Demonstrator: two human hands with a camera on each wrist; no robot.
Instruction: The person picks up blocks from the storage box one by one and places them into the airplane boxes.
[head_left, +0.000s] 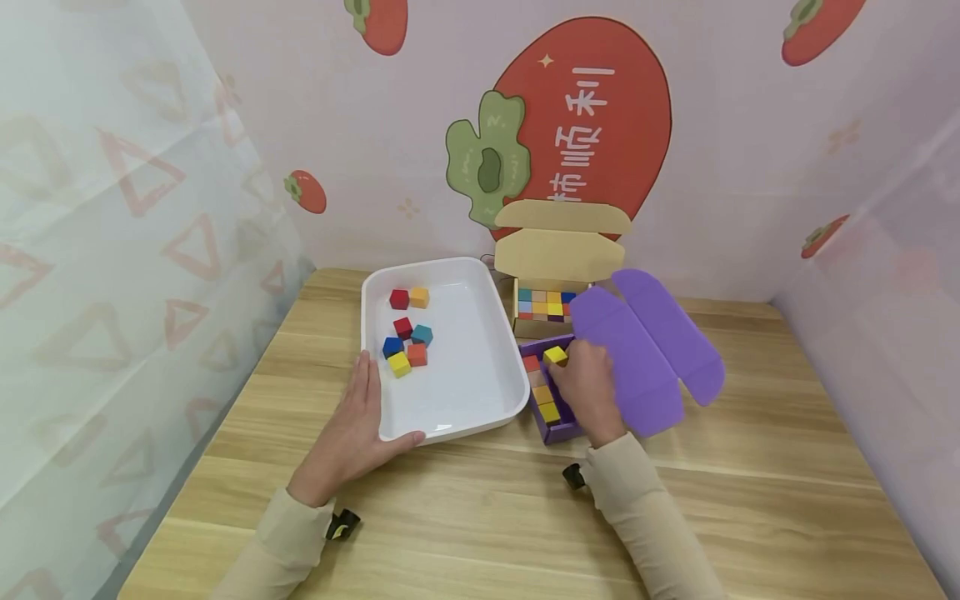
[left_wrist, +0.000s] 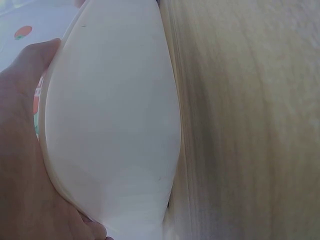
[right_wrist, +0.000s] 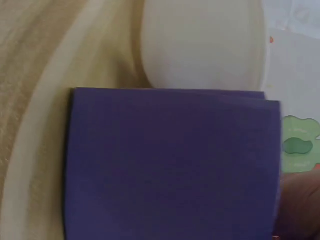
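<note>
My right hand (head_left: 591, 385) reaches into the purple cardboard box (head_left: 564, 432) and pinches a yellow cube (head_left: 555, 356) between thumb and fingers near its far end. A row of cubes, among them an orange cube (head_left: 543, 395) and another yellow cube (head_left: 550, 412), lies along the box's left side. At the near left corner of the white tray (head_left: 468, 375), my left hand (head_left: 348, 437) rests with fingers straight along the left side and thumb along the front edge. Toward the tray's left lie several cubes, including a blue cube (head_left: 392, 347) and a teal cube (head_left: 422, 335).
The purple box's lid (head_left: 637, 358) is folded back to the right, over the wooden table (head_left: 480, 525). Behind it stands a tan cardboard box (head_left: 558, 254), its lid raised, with rows of coloured cubes inside. A printed backdrop (head_left: 405, 158) rises behind the table.
</note>
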